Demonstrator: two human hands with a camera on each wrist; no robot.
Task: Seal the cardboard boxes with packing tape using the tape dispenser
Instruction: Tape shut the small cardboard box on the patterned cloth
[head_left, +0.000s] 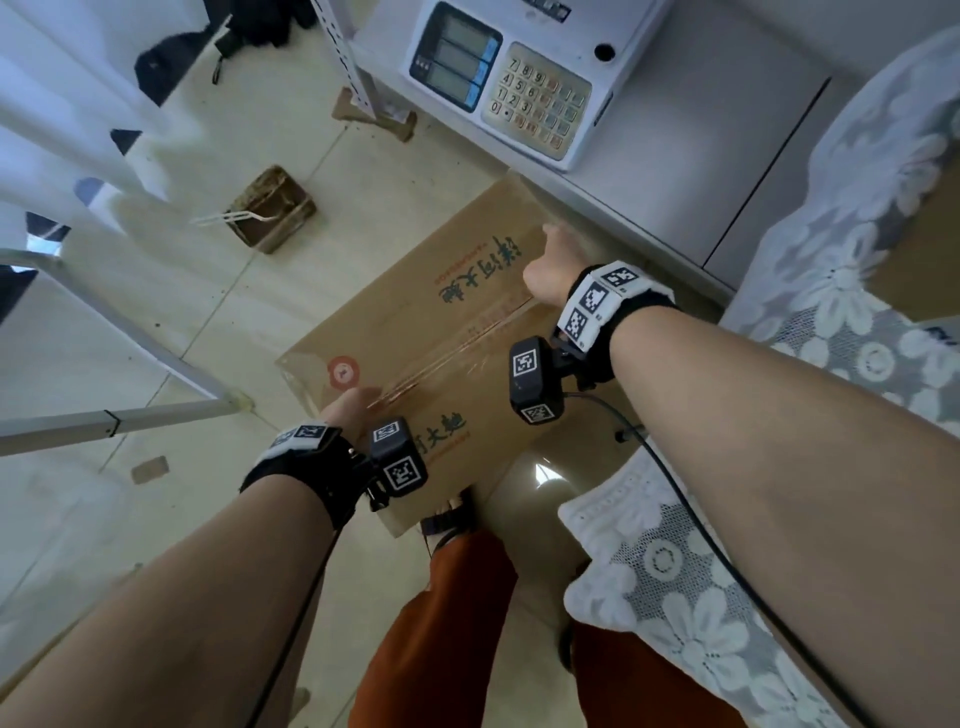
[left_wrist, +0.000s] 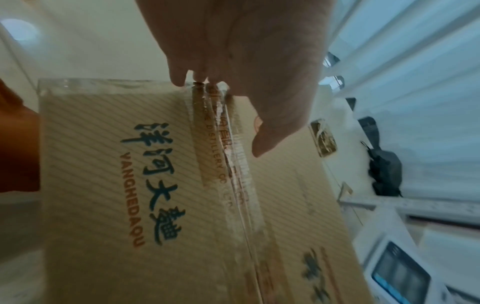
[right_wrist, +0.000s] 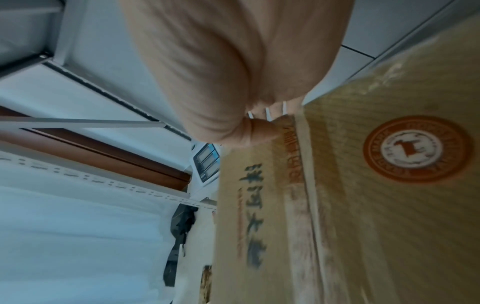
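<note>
Pale floor tiles carry the cardboard box, which lies between a white cabinet with a weighing scale on top and a lace-covered bed.

The step in hand is judged to be the pressing-down of tape already laid, with the box steadied at both ends. It is done well if the strip is rubbed flat along the whole centre seam, from the middle outward, so that no bubbles or lifted edges are left, and if the ends are folded firmly over the box's edges. No tape dispenser is seen in any view.

The box is brown, closed, and printed with blue characters, the word YANGHEDAQU and an orange round seal. Clear tape, wrinkled in places, runs along the seam.

The left hand is laid at the near end, its fingers bent over the edge on the tape end. The right hand is hooked over the far edge; the fingers are mostly hidden, so a grip on the box seems likely but is not certain.
</note>
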